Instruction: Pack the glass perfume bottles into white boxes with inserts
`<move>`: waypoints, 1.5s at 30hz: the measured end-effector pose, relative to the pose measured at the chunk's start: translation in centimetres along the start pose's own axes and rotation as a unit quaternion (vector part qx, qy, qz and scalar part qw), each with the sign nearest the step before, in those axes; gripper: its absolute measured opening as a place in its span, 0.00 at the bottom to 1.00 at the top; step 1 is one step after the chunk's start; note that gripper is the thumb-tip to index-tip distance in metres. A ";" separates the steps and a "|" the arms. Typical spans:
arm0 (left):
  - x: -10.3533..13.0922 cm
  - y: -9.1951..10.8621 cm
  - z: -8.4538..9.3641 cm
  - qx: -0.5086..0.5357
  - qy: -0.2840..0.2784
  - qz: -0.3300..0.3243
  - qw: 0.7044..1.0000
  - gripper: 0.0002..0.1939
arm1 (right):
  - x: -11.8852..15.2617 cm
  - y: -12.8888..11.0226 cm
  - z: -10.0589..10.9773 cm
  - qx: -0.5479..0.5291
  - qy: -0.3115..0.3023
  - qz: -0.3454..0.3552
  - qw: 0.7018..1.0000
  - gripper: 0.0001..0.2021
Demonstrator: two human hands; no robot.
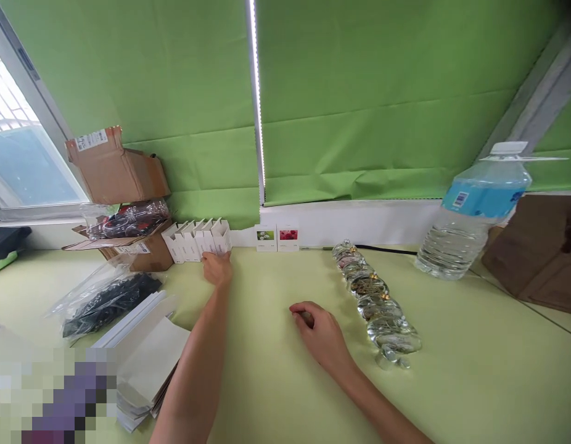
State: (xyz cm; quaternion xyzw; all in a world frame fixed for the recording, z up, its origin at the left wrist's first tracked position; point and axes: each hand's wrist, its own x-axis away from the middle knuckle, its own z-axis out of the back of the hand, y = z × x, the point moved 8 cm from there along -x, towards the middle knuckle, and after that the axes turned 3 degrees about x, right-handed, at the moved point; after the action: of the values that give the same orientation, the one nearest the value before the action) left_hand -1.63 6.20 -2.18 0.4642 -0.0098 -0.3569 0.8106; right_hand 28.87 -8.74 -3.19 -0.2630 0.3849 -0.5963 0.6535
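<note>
On the left of the desk point(262, 370), a plastic bag point(112, 302) of dark material lay in front of a brown carton point(153, 251), with a stack of flat white card point(149, 357) farther from the back edge. Just right of the carton, upright white boxes point(191, 244) stood in a row along the back edge, flaps open on top; they looked like thin card, so probably light, stiff along the folds but easily dented, and best held low on the side faces, clear of the flaps. The left hand point(216, 267) touched the low front of the row's right end, though whether its fingers had closed on a box could not be told. Next along that edge stood a green-pictured box point(266, 244) and a red-pictured box point(288, 243). Well in front of them, the right hand point(320, 333) was loosely curled, no object visible, a small pinch impossible to rule out. Beyond it lay a line of glassy pieces point(369, 288), likely smooth and breakable, left of a water bottle point(473, 213)
</note>
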 end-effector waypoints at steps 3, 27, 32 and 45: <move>0.6 0.8 0.6 -0.006 0.002 -0.040 0.999 0.29 | 0.1 -0.1 0.0 0.006 0.003 0.000 1.000 0.12; 8.0 14.6 -2.2 -0.028 -0.175 -0.431 0.885 0.20 | 0.3 -0.4 0.2 0.038 0.016 0.018 0.999 0.13; 9.5 13.4 0.9 0.041 -0.211 -0.396 0.893 0.12 | 0.2 -0.5 0.4 0.041 0.024 0.034 0.998 0.12; 19.2 7.0 7.1 0.301 -0.463 -0.149 0.820 0.14 | 0.5 -4.7 5.1 -0.037 0.067 0.069 0.995 0.15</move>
State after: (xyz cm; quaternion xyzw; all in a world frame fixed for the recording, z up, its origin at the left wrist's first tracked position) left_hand 14.12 -8.20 1.13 0.4609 -0.4222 -0.6252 0.4673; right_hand 30.34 -10.55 3.36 -0.2193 0.4670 -0.5518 0.6552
